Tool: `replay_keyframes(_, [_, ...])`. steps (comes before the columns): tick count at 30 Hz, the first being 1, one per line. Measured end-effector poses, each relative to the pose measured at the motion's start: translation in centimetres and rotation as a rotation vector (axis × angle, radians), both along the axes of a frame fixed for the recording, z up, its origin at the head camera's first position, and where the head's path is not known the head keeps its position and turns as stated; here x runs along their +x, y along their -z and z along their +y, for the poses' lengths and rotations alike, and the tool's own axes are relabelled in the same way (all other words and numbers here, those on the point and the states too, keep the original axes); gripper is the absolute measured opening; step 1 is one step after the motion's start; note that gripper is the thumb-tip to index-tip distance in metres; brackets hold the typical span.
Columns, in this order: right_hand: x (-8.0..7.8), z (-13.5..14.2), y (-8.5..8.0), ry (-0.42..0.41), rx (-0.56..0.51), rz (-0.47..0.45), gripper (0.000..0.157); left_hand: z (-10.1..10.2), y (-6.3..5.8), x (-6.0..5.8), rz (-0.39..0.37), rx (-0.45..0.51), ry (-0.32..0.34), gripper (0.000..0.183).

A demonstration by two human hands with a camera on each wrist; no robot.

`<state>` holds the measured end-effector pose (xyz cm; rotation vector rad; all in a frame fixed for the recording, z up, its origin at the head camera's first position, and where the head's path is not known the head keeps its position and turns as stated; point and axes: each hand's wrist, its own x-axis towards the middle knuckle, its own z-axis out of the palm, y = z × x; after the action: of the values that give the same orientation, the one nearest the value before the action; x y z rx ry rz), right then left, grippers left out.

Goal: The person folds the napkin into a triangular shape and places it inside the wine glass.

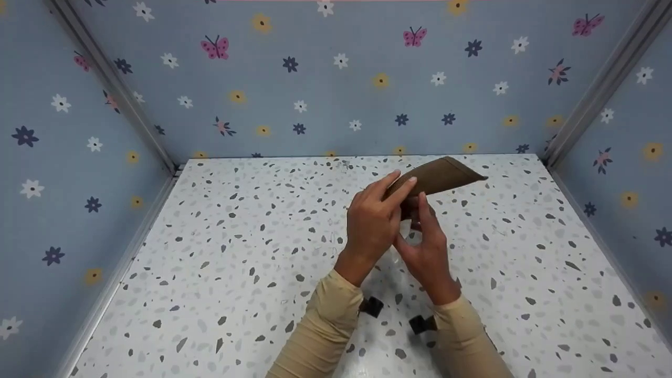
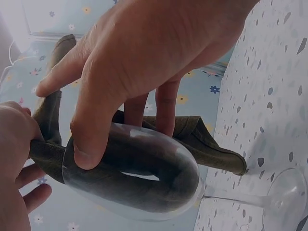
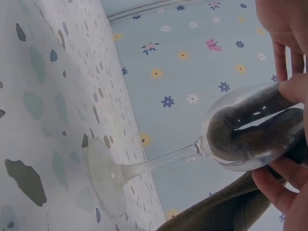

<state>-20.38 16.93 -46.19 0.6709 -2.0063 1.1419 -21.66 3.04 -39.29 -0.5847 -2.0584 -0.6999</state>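
Observation:
A clear wine glass [image 2: 130, 211] is held upright between my hands, its foot [image 2: 288, 197] near the tabletop. Dark olive-brown cloth [image 1: 446, 176] is stuffed into its bowl [image 3: 236, 120], and a flap of it hangs outside toward the upper right in the head view. My right hand [image 1: 428, 247] grips the bowl, thumb on the near side and fingers behind. Higher up, at the mouth, my left hand [image 1: 370, 223] holds the cloth, with its fingers reaching to the right. In the head view the hands hide most of the glass.
The white speckled tabletop [image 1: 236, 252] lies below the hands. Blue flower-patterned panels [image 1: 315, 79] enclose it at the back and both sides, with metal strips [image 1: 115, 89] at the corners. A small black block [image 1: 374, 307] is fixed at the left wrist, another [image 1: 418, 324] at the right.

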Motion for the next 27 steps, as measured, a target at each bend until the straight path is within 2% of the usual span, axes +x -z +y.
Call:
replay_keyframes(8, [-0.1, 0.0, -0.2, 0.005, -0.003, -0.004, 0.088, -0.2, -0.3, -0.3, -0.004, -0.042, 0.018, 0.031])
replay_keyframes(16, [-0.1, -0.1, -0.1, 0.015, 0.012, -0.016, 0.083, -1.0, -0.6, -0.3, -0.017, -0.069, -0.077, 0.032])
replay_keyframes(27, [-0.1, 0.0, -0.3, 0.021, 0.011, -0.032, 0.077, -1.6, -0.5, -0.5, -0.016, -0.073, -0.099, 0.029])
